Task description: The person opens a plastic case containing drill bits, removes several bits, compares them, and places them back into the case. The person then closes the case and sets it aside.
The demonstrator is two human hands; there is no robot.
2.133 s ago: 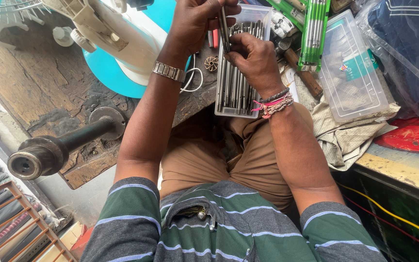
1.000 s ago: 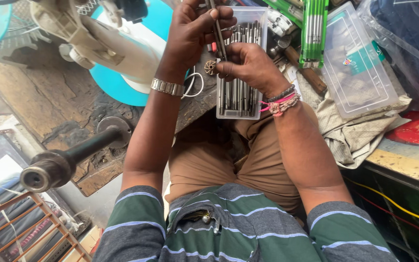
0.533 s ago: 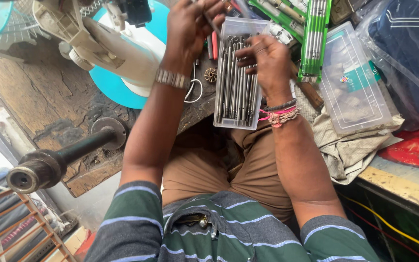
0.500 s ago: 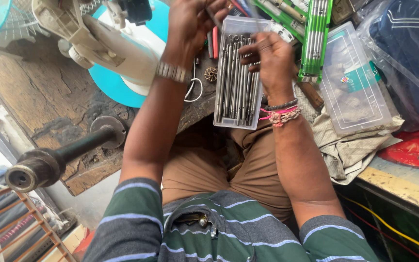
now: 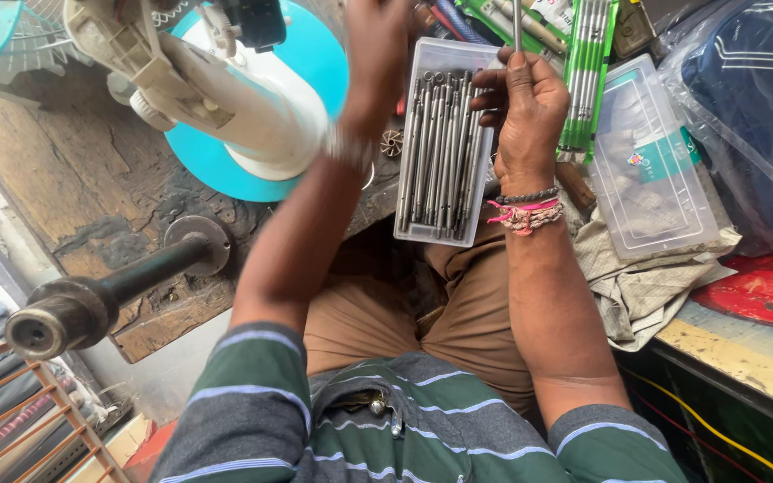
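A clear plastic box [image 5: 407, 199] filled with several long metal rods [image 5: 440, 152] rests on the bench edge above my lap. My right hand [image 5: 523, 112] sits at the box's right side and pinches one thin metal rod [image 5: 516, 22] upright between thumb and fingers. My left hand [image 5: 378, 45], blurred with motion, is raised over the top left of the box, near the fan base; I cannot tell what it holds. A metal watch is on my left wrist and coloured threads on my right wrist.
A white and turquoise fan base [image 5: 261, 98] stands at the left. An empty clear lidded box [image 5: 650, 161] lies at the right on a cloth [image 5: 646, 295]. Green packs of rods [image 5: 583, 63] lie beyond. A steel vise handle [image 5: 91, 300] juts out at lower left.
My right hand has lifted one rod out of the box and holds it upright. My left hand has moved up and away from the box.
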